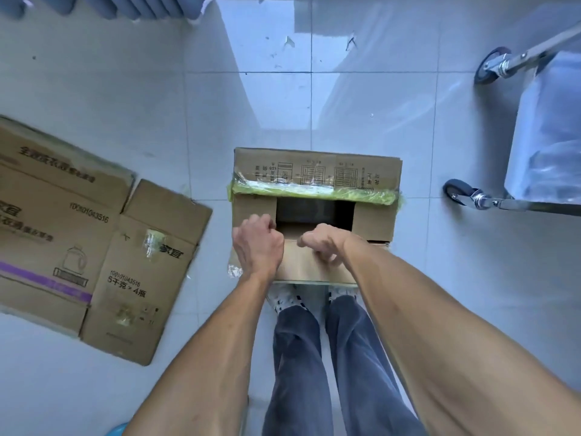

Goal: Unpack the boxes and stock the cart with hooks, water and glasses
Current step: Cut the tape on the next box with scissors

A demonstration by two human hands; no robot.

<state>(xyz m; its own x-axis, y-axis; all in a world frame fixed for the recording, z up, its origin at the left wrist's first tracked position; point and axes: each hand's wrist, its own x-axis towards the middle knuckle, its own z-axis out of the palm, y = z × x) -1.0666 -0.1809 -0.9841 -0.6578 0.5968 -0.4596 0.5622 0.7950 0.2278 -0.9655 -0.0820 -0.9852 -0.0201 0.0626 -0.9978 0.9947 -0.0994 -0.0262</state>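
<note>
A brown cardboard box (317, 171) stands on the tiled floor in front of my feet. Greenish tape (314, 191) runs across its far top flap. Its top is partly open and the inside is dark, so the contents are hidden. My left hand (257, 243) grips the edge of the near flap (301, 265) at the box's left side. My right hand (323, 243) curls its fingers over the same flap near the middle. The cart (547, 133), wrapped in clear plastic, stands at the right with two castor wheels showing.
A flattened cardboard box (78, 240) with printed text lies on the floor to the left. Blue-grey curtain folds (125, 6) hang at the top left. A cart wheel (459, 191) sits close to the box's right side. My legs and shoes are below the box.
</note>
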